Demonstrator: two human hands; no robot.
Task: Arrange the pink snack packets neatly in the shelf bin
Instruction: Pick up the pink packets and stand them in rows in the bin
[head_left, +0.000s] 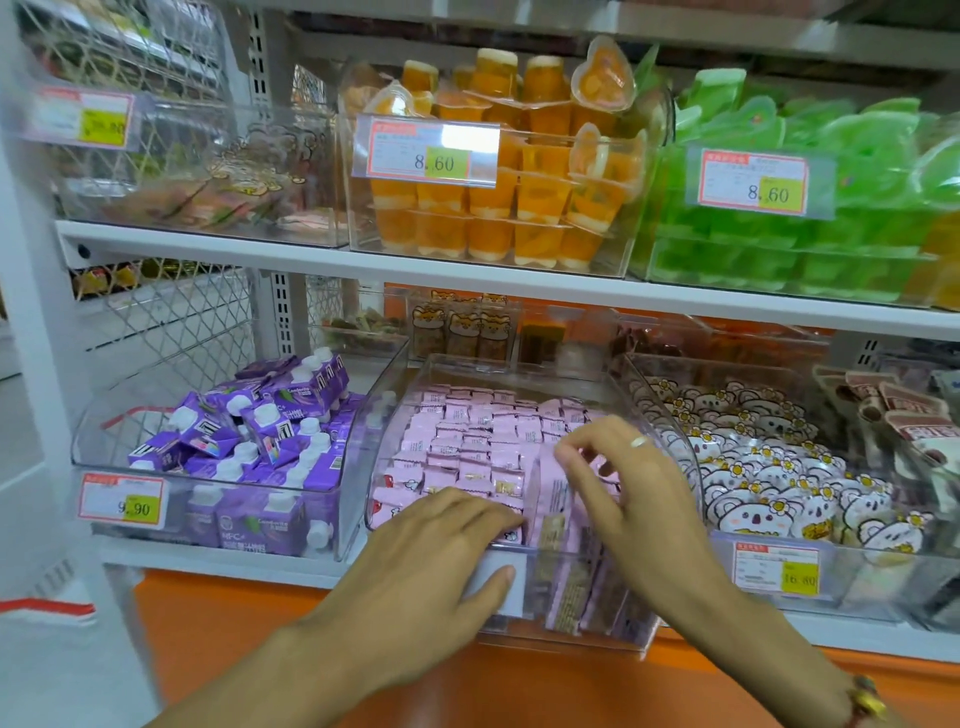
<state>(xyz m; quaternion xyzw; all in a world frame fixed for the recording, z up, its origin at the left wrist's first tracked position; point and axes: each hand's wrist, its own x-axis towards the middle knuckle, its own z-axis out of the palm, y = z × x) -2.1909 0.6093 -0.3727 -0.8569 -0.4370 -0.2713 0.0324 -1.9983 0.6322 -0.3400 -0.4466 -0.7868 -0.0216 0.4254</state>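
Nearest, the left hand (441, 551) lies over the front lip of the clear plastic shelf bin (519, 366), fingers straight across the front row of small pink snack packets (467, 441) and thumb pressed on the white label strip (498, 584) outside. Just beside it, the right hand (634, 488), wearing a ring, has its fingers curled into upright pink packets at the bin's right front, pinching their tops. Behind the hands, the packets fill the bin in flat rows. Purple drink cartons (249, 436) sit in the bin to the left, koala-print sweet bags (769, 467) to the right. On the shelf above stand orange jelly cups (493, 208) and green jelly packs (831, 156).
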